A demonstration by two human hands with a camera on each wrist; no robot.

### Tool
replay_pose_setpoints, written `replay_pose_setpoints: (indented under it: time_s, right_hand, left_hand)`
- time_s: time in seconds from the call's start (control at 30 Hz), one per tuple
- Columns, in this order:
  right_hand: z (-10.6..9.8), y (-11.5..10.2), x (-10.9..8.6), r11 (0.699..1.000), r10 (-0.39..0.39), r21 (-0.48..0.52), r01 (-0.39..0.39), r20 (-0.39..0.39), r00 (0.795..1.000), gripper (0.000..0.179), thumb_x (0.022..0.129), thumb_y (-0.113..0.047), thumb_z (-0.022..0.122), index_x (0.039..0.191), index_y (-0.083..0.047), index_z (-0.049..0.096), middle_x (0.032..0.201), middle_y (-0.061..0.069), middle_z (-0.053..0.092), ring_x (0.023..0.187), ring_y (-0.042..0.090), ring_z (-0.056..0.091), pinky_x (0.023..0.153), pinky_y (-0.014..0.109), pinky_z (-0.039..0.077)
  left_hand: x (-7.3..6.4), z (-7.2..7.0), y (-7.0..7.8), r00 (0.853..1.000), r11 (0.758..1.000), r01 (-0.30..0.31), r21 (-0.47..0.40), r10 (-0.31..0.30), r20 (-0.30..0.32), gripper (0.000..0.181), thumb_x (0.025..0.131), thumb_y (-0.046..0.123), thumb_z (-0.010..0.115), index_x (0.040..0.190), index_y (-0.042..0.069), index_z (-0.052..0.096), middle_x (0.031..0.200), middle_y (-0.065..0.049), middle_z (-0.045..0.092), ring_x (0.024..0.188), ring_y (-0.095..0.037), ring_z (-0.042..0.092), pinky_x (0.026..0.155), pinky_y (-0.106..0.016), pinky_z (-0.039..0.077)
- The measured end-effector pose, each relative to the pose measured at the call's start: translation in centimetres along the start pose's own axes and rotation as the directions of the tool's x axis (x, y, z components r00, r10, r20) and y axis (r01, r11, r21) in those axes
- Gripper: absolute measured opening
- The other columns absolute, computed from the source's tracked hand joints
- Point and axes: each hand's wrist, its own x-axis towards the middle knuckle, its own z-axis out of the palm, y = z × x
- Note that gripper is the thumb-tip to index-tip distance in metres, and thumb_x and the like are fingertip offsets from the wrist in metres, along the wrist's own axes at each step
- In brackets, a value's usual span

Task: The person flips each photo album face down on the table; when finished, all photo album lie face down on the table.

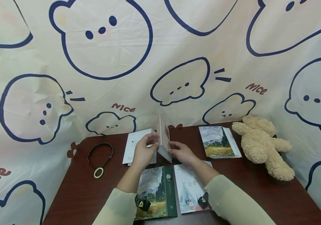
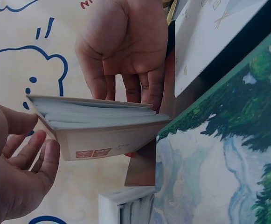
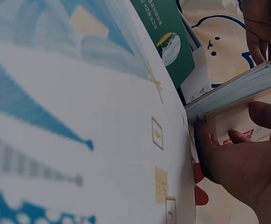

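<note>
A pale, cream-covered book (image 1: 163,139) with red printed characters stands on edge, tilted, above the middle of the dark table. My left hand (image 1: 145,149) is at its left side, with thumb and bent fingers at its spine edge in the left wrist view. From the right, my right hand (image 1: 183,153) holds the book low on its cover, thumb and fingers against it in the right wrist view. White page edges (image 2: 98,114) show between the covers. Just below the hands lie a green-spined book with a landscape painting (image 1: 152,190) and a white book with a tent drawing (image 1: 187,187).
A white book (image 1: 135,145) lies behind my left hand. At the left is a black cord loop with a pale ring (image 1: 98,172). Another landscape-covered book (image 1: 216,142) and a beige plush toy (image 1: 261,147) lie at the right. A printed cloth (image 1: 177,62) hangs behind the table.
</note>
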Motion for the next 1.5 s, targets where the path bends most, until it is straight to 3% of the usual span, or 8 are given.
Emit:
replay_pose_setpoints:
  time_s: [0.3, 0.6, 0.87, 1.13, 1.5]
  right_hand:
    - [-0.2, -0.2, -0.4, 0.999, -0.016, -0.047, 0.016, 0.003, 1.0, 0.051, 0.104, -0.025, 0.061, 0.153, -0.013, 0.052, 0.145, 0.016, 0.057, 0.117, 0.031, 0.066, 0.107, 0.056, 0.046]
    - [-0.6, -1.4, -1.4, 0.996, -0.045, -0.077, 0.045, 0.014, 0.999, 0.054, 0.104, -0.032, 0.062, 0.154, -0.018, 0.05, 0.148, 0.017, 0.054, 0.118, 0.033, 0.066, 0.108, 0.059, 0.044]
    - [-1.1, -2.6, -2.2, 0.995, -0.074, -0.062, 0.076, 0.034, 0.997, 0.054, 0.105, -0.034, 0.061, 0.156, -0.022, 0.047, 0.15, 0.016, 0.053, 0.119, 0.033, 0.066, 0.111, 0.065, 0.039]
    - [-1.6, -3.7, -2.5, 0.993, -0.113, -0.013, 0.114, 0.022, 0.993, 0.049, 0.107, -0.029, 0.058, 0.154, -0.019, 0.049, 0.154, 0.01, 0.05, 0.121, 0.031, 0.065, 0.11, 0.058, 0.044]
    - [-2.7, -4.6, -2.9, 0.993, -0.115, 0.016, 0.115, -0.006, 0.993, 0.049, 0.107, -0.031, 0.06, 0.153, -0.02, 0.05, 0.152, 0.008, 0.052, 0.125, 0.03, 0.063, 0.108, 0.051, 0.048]
  left_hand:
    - [0.0, 0.3, -0.7, 0.995, 0.993, 0.089, -0.075, -0.086, 0.041, 0.041, 0.099, 0.016, 0.072, 0.139, 0.013, 0.061, 0.135, -0.01, 0.062, 0.121, -0.028, 0.066, 0.095, -0.044, 0.058]
    - [0.0, 0.7, -0.9, 0.991, 0.987, 0.124, -0.102, -0.117, 0.071, 0.047, 0.1, 0.022, 0.07, 0.144, 0.011, 0.055, 0.138, -0.01, 0.061, 0.123, -0.03, 0.065, 0.098, -0.045, 0.056]
    - [0.0, 1.5, -1.2, 0.989, 0.983, 0.133, -0.129, -0.123, 0.086, 0.039, 0.109, 0.016, 0.053, 0.146, 0.005, 0.052, 0.14, -0.013, 0.06, 0.126, -0.03, 0.063, 0.1, -0.045, 0.054]
    - [-0.2, 2.2, -0.9, 0.992, 0.992, 0.092, -0.091, -0.084, 0.092, 0.042, 0.106, 0.009, 0.057, 0.147, 0.006, 0.053, 0.138, -0.011, 0.062, 0.123, -0.028, 0.063, 0.099, -0.041, 0.055]
    - [-0.2, 3.4, -1.0, 0.971, 0.975, 0.202, -0.088, -0.188, 0.15, 0.038, 0.109, 0.026, 0.055, 0.145, 0.014, 0.057, 0.136, -0.012, 0.063, 0.117, -0.028, 0.069, 0.096, -0.042, 0.057]
